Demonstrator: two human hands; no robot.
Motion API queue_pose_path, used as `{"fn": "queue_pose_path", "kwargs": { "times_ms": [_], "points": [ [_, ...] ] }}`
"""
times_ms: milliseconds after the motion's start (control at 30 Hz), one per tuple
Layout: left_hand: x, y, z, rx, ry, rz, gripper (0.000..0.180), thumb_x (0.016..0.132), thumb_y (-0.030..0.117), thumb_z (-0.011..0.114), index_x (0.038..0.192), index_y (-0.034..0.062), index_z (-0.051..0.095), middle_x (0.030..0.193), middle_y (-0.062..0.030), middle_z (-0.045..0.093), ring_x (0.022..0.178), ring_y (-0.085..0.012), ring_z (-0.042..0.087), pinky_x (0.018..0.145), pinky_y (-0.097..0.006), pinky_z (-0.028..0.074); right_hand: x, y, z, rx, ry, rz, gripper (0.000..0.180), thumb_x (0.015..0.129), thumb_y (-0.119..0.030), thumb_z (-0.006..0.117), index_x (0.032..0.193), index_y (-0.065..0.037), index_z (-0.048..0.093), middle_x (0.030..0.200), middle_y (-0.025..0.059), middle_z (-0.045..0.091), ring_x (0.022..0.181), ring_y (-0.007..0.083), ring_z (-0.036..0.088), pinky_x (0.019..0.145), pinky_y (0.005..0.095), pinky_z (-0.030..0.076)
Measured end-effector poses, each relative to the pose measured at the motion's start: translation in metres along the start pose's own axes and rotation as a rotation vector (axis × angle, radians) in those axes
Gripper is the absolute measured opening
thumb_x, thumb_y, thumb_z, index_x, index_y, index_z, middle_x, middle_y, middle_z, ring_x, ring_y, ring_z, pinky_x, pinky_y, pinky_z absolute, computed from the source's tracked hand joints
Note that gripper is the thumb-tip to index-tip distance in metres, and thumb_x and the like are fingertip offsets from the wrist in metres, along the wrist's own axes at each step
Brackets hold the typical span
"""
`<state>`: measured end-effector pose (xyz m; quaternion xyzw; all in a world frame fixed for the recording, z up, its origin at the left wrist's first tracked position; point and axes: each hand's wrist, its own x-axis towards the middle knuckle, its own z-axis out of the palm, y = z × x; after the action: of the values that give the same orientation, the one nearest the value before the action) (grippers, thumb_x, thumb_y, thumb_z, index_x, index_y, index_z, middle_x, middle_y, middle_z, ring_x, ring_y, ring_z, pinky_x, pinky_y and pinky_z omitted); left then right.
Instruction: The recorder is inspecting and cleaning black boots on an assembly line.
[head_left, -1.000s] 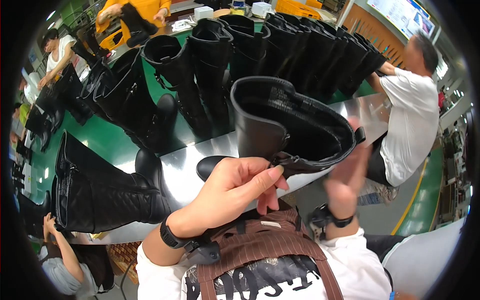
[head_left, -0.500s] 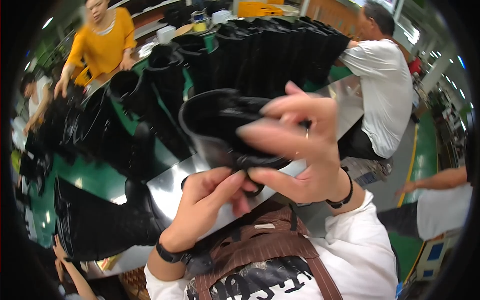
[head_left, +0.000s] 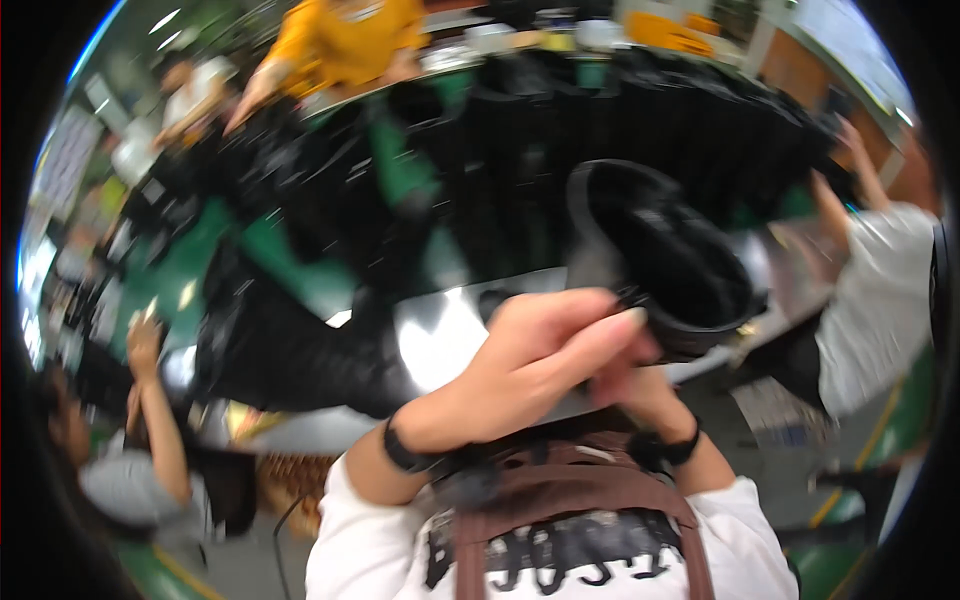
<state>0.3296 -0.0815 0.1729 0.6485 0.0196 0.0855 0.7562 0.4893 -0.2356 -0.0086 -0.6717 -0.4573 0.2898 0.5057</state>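
Note:
A tall black boot (head_left: 597, 255) stands before me with its wide top opening facing up, tilted to the right. My left hand (head_left: 555, 350) is closed on the near edge of that opening, thumb and fingers pinched together at the rim. Under the same edge, close to the left hand, lies my right hand (head_left: 650, 398); its fingers are mostly hidden behind the boot and the left hand. Motion blur hides what small part is pinched. Another black boot (head_left: 290, 340) lies on its side to the left.
Several black boots (head_left: 520, 150) stand in a row along the far side of the green table (head_left: 290, 260). A shiny metal strip (head_left: 435, 340) runs along its near edge. People work around it: yellow top (head_left: 350, 45) opposite, white shirt (head_left: 885, 300) right, grey sleeve (head_left: 135, 490) left.
My right hand has come down from in front of the boot opening to below its near rim. The view has turned, so the boot and both hands appear farther right.

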Motion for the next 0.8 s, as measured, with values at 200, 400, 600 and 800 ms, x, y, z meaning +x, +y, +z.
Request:
{"fn": "queue_pose_path", "kwargs": {
  "times_ms": [200, 400, 600, 800],
  "points": [
    [-0.093, -0.074, -0.046, 0.511, 0.260, -0.106, 0.030, 0.088, 0.029, 0.070, 0.082, 0.0002, 0.065, 0.067, -0.0041, 0.062, 0.065, -0.0082, 0.057, 0.058, -0.025, 0.044, 0.007, -0.002, -0.017, 0.204, -0.071, 0.173, 0.069, 0.066, -0.012, 0.087, 0.125, 0.002, 0.056, 0.118, 0.0091, 0.062, 0.106, 0.0206, 0.058, 0.094, 0.0321, 0.045],
    [-0.192, -0.127, -0.061, 0.926, 1.347, -0.414, 0.039, 0.070, 0.029, 0.085, 0.083, 0.0017, 0.060, 0.074, -0.0057, 0.061, 0.069, -0.0144, 0.058, 0.061, -0.028, 0.047, 0.020, -0.003, -0.033, 0.026, -0.364, 0.660, 0.072, 0.067, -0.021, 0.087, 0.128, 0.001, 0.055, 0.130, 0.0088, 0.056, 0.116, 0.0207, 0.052, 0.105, 0.0320, 0.037],
    [-0.160, -0.168, -0.105, 0.425, 1.143, -0.026, 0.047, 0.070, 0.015, 0.085, 0.106, -0.0042, 0.061, 0.096, -0.0070, 0.066, 0.090, -0.0190, 0.063, 0.081, -0.029, 0.049, 0.013, -0.002, -0.009, 0.009, -0.251, 0.278, 0.063, 0.072, -0.024, 0.083, 0.124, 0.002, 0.058, 0.122, 0.0099, 0.060, 0.112, 0.0199, 0.054, 0.102, 0.0314, 0.039],
    [-0.158, -0.167, -0.061, 0.009, 1.075, 0.039, 0.046, 0.079, 0.000, 0.072, 0.122, -0.0002, 0.055, 0.114, -0.0072, 0.062, 0.102, -0.0182, 0.061, 0.093, -0.032, 0.049, -0.006, 0.004, 0.035, 0.549, -0.039, 0.346, 0.049, 0.080, -0.006, 0.071, 0.126, 0.000, 0.055, 0.118, 0.0069, 0.061, 0.106, 0.0174, 0.059, 0.093, 0.0314, 0.047]
  ]
}}
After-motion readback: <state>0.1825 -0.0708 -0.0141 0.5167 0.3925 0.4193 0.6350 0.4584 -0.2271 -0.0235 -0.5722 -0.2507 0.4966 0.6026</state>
